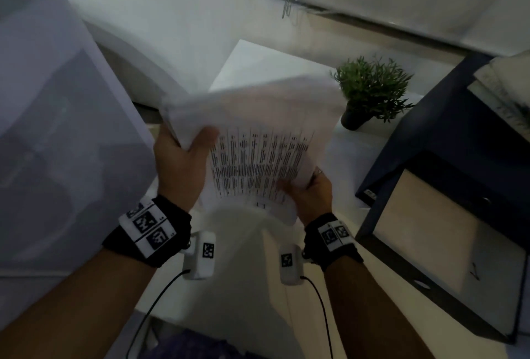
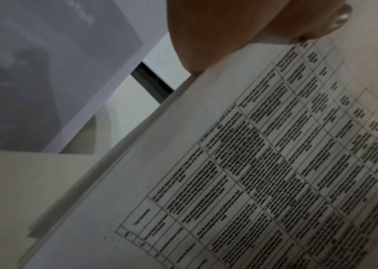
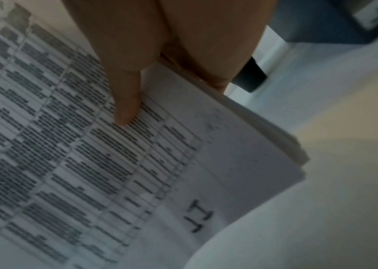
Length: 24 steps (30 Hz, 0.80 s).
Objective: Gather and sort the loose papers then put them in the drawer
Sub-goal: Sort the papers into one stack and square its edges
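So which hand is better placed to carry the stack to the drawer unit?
Probably the right hand: it grips the paper stack on the side nearest the dark drawer unit. The left hand holds the far edge.

I have both forearms raised ahead of me; my left hand (image 1: 183,158) pinches the papers (image 1: 258,140) with thumb on top, and my right hand (image 1: 311,192) grips their near right corner.
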{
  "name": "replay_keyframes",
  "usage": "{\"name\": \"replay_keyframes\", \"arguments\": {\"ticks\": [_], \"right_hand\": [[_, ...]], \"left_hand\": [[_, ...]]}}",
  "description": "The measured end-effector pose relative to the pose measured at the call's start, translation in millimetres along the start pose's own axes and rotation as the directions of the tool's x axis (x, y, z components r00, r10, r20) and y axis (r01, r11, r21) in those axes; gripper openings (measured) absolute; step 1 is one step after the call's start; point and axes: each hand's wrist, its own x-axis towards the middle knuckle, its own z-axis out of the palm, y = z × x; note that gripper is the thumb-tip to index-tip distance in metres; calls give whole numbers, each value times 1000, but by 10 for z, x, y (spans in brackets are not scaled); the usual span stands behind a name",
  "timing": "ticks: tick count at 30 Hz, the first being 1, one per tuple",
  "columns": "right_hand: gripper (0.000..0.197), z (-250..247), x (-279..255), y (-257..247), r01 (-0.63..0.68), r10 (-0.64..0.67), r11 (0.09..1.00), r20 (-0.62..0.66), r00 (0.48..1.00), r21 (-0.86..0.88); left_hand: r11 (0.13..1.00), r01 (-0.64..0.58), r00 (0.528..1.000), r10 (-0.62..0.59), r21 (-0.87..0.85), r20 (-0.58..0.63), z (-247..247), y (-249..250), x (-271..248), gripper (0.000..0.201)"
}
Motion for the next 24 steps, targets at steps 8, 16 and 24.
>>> {"name": "replay_keyframes", "arguments": {"ticks": [8,16,24], "right_hand": [[38,12,-38,-14,13,-12,1000,-51,999,18],[82,39,-55,315,-59,60,994,11,998,-88],[83,151,-68,552,-196,196,980,-19,980,14]], "left_hand": [[982,169,970,-181,84,164,-27,-136,-152,29],[983,170,953,-145,-71,264,-70,-74,-142,39],[990,118,962,-96,-72,257,-44,-138,-141,38]]}}
